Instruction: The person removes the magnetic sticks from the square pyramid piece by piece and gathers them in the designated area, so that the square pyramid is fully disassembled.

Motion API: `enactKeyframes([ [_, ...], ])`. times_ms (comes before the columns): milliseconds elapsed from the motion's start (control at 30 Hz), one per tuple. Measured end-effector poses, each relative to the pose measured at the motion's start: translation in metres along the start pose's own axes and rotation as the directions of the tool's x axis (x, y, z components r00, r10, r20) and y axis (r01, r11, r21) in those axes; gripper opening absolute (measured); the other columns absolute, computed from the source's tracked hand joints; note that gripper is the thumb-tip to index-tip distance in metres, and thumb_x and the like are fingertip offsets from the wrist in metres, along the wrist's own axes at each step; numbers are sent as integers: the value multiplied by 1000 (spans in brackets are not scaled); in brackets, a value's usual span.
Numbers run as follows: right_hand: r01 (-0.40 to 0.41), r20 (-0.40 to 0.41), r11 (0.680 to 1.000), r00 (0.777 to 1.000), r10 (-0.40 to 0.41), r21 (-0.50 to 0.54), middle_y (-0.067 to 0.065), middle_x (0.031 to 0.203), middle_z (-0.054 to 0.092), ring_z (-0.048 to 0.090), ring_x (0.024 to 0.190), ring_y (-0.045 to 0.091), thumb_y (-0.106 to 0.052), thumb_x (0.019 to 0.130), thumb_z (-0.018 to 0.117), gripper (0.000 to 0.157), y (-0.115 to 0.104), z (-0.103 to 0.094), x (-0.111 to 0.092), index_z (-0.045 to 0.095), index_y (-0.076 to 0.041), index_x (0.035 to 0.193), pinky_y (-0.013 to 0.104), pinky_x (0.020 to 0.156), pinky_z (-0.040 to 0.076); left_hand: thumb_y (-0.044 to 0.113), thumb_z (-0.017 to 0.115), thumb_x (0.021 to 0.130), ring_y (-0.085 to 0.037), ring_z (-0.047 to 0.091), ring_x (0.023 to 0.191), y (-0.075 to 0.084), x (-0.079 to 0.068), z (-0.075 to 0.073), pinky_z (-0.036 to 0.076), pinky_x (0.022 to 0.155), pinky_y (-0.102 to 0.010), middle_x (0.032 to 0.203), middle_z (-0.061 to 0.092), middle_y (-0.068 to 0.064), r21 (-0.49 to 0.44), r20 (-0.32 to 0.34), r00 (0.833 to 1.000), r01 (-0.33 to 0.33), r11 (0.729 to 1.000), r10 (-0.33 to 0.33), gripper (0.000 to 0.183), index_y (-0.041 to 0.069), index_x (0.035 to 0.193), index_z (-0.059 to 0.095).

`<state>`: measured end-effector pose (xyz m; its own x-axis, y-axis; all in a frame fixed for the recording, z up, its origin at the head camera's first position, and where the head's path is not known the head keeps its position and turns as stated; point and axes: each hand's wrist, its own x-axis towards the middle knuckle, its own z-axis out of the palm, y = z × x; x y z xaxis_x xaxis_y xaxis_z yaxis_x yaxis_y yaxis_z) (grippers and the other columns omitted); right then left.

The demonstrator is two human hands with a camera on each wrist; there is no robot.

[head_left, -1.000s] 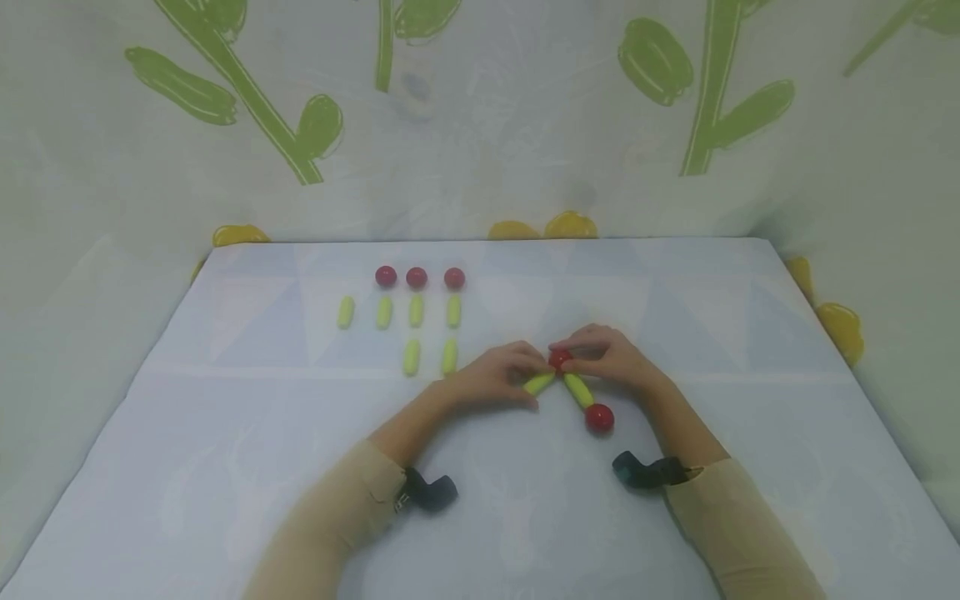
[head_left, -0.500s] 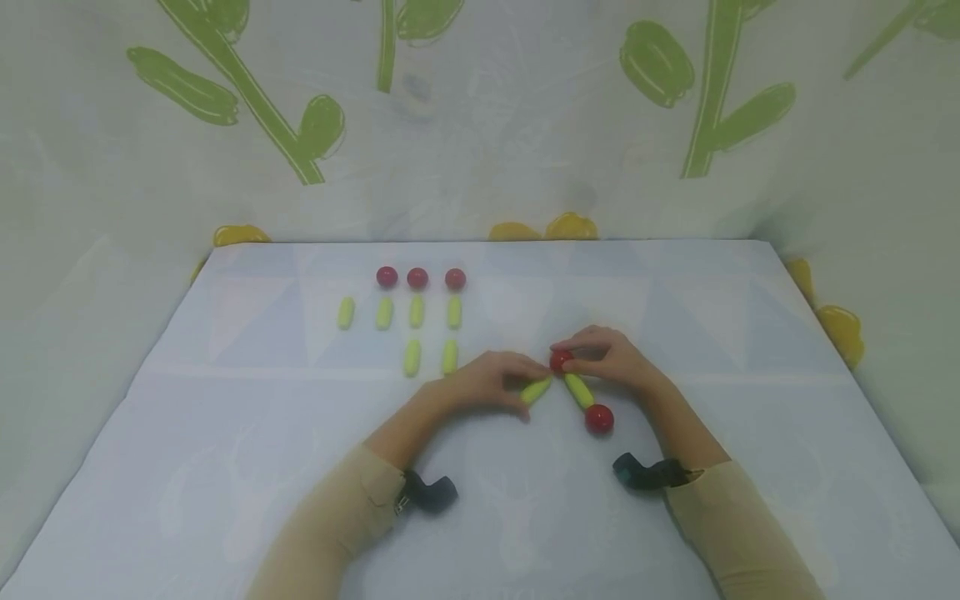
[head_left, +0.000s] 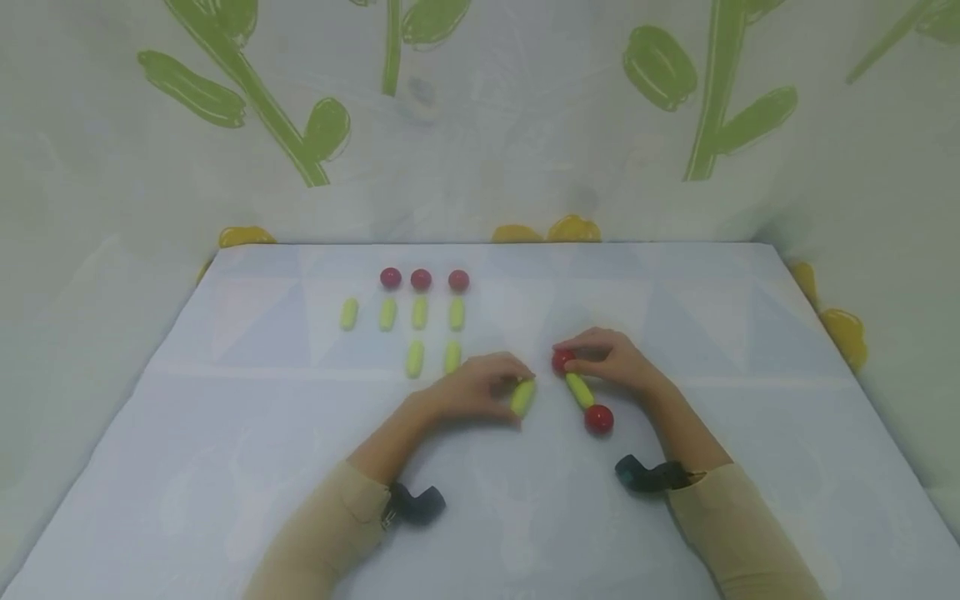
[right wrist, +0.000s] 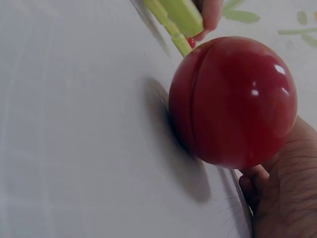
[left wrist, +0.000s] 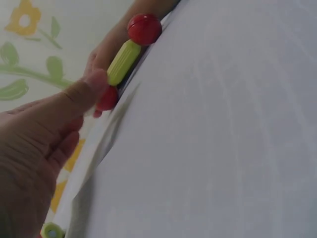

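My left hand pinches a loose yellow-green toy rod between thumb and fingers, slightly above or on the table; which, I cannot tell. To its right, my right hand grips a red ball. That ball is joined to a second yellow-green rod, which ends in another red ball nearer me. A gap separates the loose rod from the joined piece. In the left wrist view, the thumb hides the loose rod. The near red ball looms large in the right wrist view.
Three red balls line the back left of the white table. In front of them lie several yellow-green rods in two rows; one rod is close beside my left hand. A patterned wall rises behind the table.
My left hand has drawn its rod left and toward me, away from the red ball, and the rod has turned steeper. My right hand and the joined piece stay nearly still.
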<state>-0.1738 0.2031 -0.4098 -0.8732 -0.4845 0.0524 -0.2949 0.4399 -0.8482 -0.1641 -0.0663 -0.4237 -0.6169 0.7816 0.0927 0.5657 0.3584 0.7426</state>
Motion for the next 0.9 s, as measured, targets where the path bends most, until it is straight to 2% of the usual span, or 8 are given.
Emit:
enactKeyframes([
  [233, -39, -14, 999, 999, 39, 9, 3, 111, 67, 56, 105, 16, -20, 83, 73, 33, 30, 3, 6, 69, -13, 115, 27, 87, 45, 18, 82, 72, -12, 56, 104, 6, -14, -16, 48, 92, -27, 115, 60, 2, -37, -107, 994, 20, 999, -24, 53, 10, 120, 59],
  [467, -58, -6, 997, 998, 58, 48, -1, 111, 66, 55, 106, 16, -29, 83, 73, 34, 31, 3, 6, 69, -18, 115, 35, 89, 45, 17, 87, 65, -15, 55, 99, -3, -41, -34, 49, 89, -33, 110, 59, 2, -23, -248, 968, 42, 999, -46, 56, 11, 113, 61],
  [600, -76, -10, 996, 997, 76, 42, -3, 110, 66, 55, 106, 15, -30, 82, 73, 34, 31, 4, 5, 70, -19, 114, 36, 90, 45, 13, 88, 64, -15, 54, 100, -10, -57, -45, 49, 89, -37, 111, 60, -1, -19, -305, 952, 9, 1000, -14, 57, 10, 113, 60],
  [700, -72, -14, 997, 997, 73, 35, -2, 110, 66, 56, 106, 16, -30, 82, 73, 34, 31, 4, 6, 70, -18, 114, 36, 90, 45, 11, 87, 64, -18, 54, 99, -14, -68, -53, 49, 88, -41, 111, 60, -4, -26, -334, 942, 5, 1000, -13, 58, 8, 114, 60],
  [767, -71, -15, 997, 997, 71, 36, -2, 110, 66, 56, 107, 16, -30, 82, 73, 34, 31, 4, 6, 69, -17, 114, 35, 90, 46, 11, 87, 64, -20, 54, 99, -17, -76, -58, 48, 88, -43, 111, 60, -5, -28, -350, 936, 31, 999, -38, 58, 7, 115, 59],
  [900, -71, -14, 997, 997, 71, 37, -2, 111, 66, 55, 107, 15, -29, 83, 73, 34, 31, 4, 6, 69, -18, 115, 34, 90, 46, 14, 87, 66, -21, 54, 103, -21, -91, -69, 47, 92, -44, 113, 60, -4, -20, -366, 920, 144, 989, -141, 58, 10, 116, 59],
])
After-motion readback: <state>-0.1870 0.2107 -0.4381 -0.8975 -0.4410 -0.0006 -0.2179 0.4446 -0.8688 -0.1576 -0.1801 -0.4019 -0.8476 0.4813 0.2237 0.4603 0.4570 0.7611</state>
